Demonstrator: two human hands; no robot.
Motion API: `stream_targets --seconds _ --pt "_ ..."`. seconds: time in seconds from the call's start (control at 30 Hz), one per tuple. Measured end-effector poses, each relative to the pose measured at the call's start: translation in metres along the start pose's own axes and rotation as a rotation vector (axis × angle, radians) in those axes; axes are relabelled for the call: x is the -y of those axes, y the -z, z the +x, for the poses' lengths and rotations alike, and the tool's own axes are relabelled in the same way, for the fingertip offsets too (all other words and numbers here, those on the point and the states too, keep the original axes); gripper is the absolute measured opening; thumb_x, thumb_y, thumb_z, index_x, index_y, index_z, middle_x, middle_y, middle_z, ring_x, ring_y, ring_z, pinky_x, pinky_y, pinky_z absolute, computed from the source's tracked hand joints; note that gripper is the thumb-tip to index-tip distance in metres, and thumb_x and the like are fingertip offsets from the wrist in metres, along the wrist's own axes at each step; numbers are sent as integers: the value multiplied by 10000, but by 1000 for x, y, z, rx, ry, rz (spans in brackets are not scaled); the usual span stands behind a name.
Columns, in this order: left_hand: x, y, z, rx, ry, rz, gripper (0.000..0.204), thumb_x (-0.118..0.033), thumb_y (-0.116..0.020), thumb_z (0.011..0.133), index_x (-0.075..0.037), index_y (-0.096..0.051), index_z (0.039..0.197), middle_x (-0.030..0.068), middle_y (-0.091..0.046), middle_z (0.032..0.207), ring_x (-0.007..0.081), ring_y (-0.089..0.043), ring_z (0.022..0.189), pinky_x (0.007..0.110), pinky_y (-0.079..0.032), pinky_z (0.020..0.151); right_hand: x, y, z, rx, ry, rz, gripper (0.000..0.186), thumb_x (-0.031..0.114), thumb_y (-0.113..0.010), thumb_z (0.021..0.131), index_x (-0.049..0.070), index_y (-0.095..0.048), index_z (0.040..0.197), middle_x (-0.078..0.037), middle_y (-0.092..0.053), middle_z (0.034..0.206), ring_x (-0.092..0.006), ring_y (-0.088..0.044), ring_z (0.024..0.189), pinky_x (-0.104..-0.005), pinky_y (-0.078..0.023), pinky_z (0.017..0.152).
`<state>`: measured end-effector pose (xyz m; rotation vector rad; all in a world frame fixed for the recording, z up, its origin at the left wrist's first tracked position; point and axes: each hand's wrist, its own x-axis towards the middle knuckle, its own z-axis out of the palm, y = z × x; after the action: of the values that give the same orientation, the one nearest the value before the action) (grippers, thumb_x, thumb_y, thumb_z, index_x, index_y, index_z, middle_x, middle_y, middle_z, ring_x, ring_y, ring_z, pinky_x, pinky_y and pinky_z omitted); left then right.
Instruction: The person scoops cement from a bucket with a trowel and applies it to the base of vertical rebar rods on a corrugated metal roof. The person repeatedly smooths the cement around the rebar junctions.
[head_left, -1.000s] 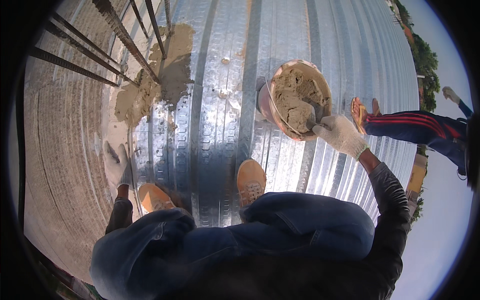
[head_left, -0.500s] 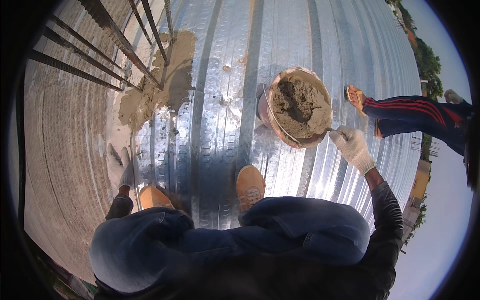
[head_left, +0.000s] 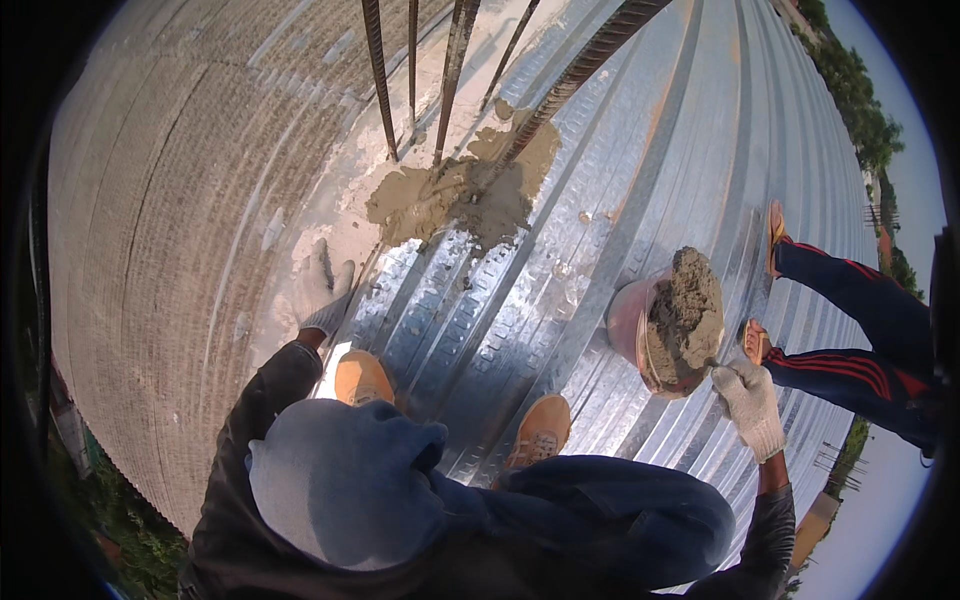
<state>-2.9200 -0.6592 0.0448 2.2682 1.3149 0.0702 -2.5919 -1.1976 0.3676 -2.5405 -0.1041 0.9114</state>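
The right hand, in a white knit work glove, sits at about four o'clock in the view, fingers curled closed around the near rim of a round pan heaped with wet grey mortar. The pan is tipped on its side, lifted off the surface, its open face turned toward three o'clock. The left hand, also gloved, lies at about nine o'clock with fingers spread flat, holding nothing, resting where the corrugated metal decking meets a rough concrete surface. At twelve o'clock from the hands, a patch of poured mortar spreads on the decking around the feet of several rusty steel rebars that rise out of view. Two tan shoes of the person stand on the decking near six o'clock. At three o'clock, just past the pan, another person's legs in dark trousers with red stripes stand on the decking in orange sandals.
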Motion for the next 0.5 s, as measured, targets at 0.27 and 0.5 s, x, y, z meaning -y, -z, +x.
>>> stream_targets --seconds 0.27,0.5 --pt "3 -10 4 -47 -66 19 810 -538 -741 1041 -67 -581 1681 287 -770 1282 475 -771 1138 580 -593 1013 99 -28 51 139 248 -93 478 423 -779 1133 -29 -778 979 10 -652 787 -73 -573 712 -293 -487 628" --pt "10 -5 6 -68 -69 2 807 -550 -753 1021 -94 -590 1667 264 -776 1194 467 -782 1042 589 -608 950 149 -54 86 193 340 -233 469 387 -768 1134 -67 -777 1018 8 -650 798 -80 -547 745 -315 -491 656"
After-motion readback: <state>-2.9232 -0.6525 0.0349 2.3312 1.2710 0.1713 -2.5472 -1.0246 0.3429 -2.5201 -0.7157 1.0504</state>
